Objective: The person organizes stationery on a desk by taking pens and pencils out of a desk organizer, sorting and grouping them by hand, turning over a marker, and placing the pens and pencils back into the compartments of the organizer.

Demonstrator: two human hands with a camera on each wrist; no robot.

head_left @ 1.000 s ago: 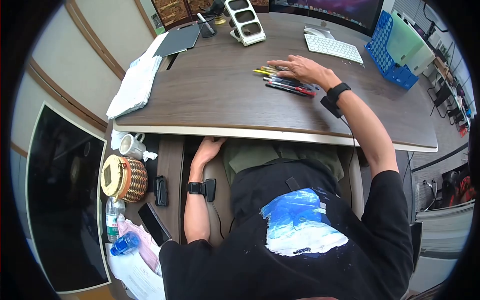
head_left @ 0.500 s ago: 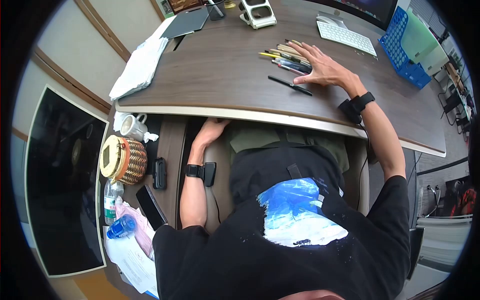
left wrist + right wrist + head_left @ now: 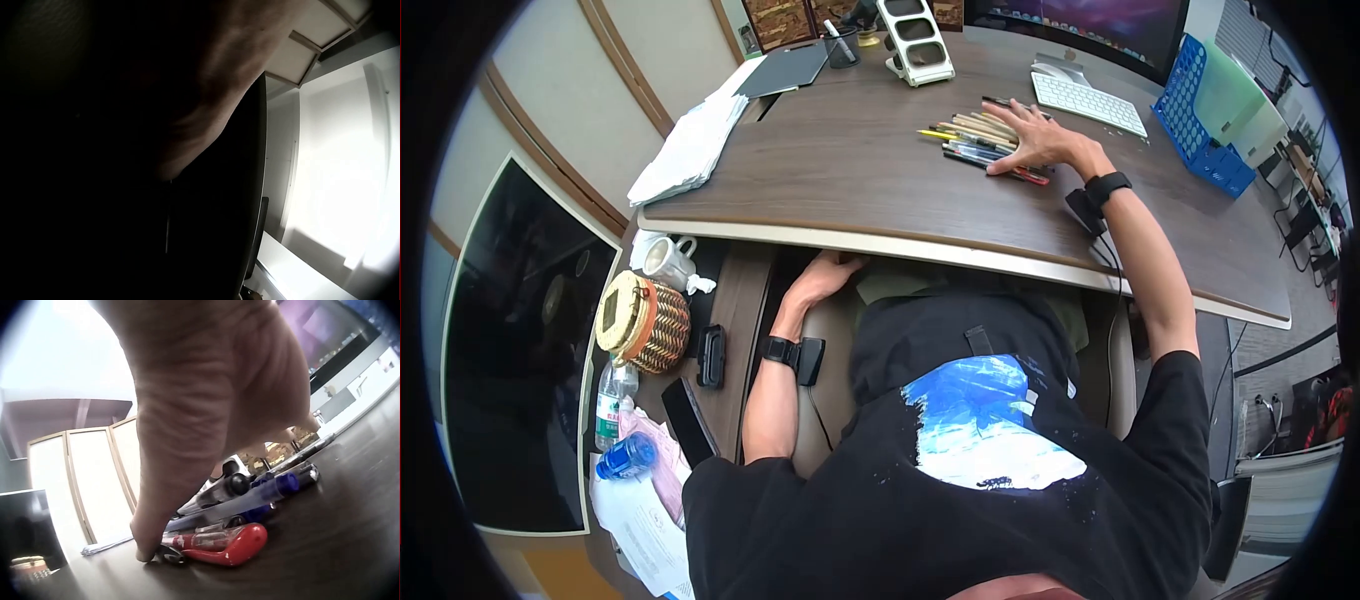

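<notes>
On the desk, a bundle of pens and pencils [image 3: 980, 132] lies under my right hand [image 3: 1048, 142]. The thumb [image 3: 149, 534] reaches down to the desk at the bundle's near side, and the other fingers stretch over its far side. Close to the thumb in the right wrist view are a red pen [image 3: 240, 545] and a clear pen with a blue end [image 3: 250, 501]. My left hand [image 3: 825, 276] is below the desk's front edge, its fingers hidden under the desktop. The left wrist view is mostly dark there.
A white keyboard [image 3: 1090, 104] and a blue file rack [image 3: 1195, 125] stand to the right. A white slotted stand [image 3: 917, 45], a mesh pen cup [image 3: 841, 50] and a stack of papers [image 3: 690, 150] are further back and left. A woven basket [image 3: 662, 325] sits at lower left.
My right hand first lay across the pens, then spread at their right with a black pen lying apart nearer me. Now that pen is against the bundle. The left hand stays under the edge.
</notes>
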